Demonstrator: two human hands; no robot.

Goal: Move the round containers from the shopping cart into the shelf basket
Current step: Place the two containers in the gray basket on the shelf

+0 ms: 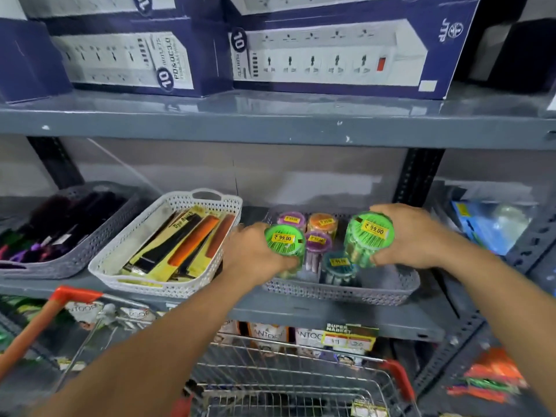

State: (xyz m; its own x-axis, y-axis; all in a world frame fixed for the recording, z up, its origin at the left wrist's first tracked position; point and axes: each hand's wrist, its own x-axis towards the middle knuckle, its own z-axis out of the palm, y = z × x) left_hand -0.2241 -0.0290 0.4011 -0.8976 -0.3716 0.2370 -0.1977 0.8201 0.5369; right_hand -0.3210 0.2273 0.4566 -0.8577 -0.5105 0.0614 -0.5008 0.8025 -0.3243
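Grey perforated shelf basket (391, 291) on the middle shelf (301, 314), holding four round containers upright: purple-lidded one (291, 219) and orange-lidded one (324, 221) at the back, a second purple-lidded one (318, 240) in the middle, teal-lidded one (338, 263) nearest the front. Each lid carries a yellow price sticker. Left hand (255, 257) is clamped around a green-lidded container (284, 239) at the basket's left end, low enough to sit within the basket; whether it touches the floor of the basket cannot be told. Right hand (412, 236) is wrapped around a second green-lidded container (369, 230), tilted toward the camera and held above the basket's right half, just beside the teal one. Stickers on both green lids read 99.00. White basket (210, 206) to the left, holding carded combs; a darker grey basket (90, 251) further left with dark items. Blue power-strip boxes (331, 49) on the shelf above. Wire shopping cart (285, 386) with orange handle (30, 335) below the forearms; its contents are unclear.
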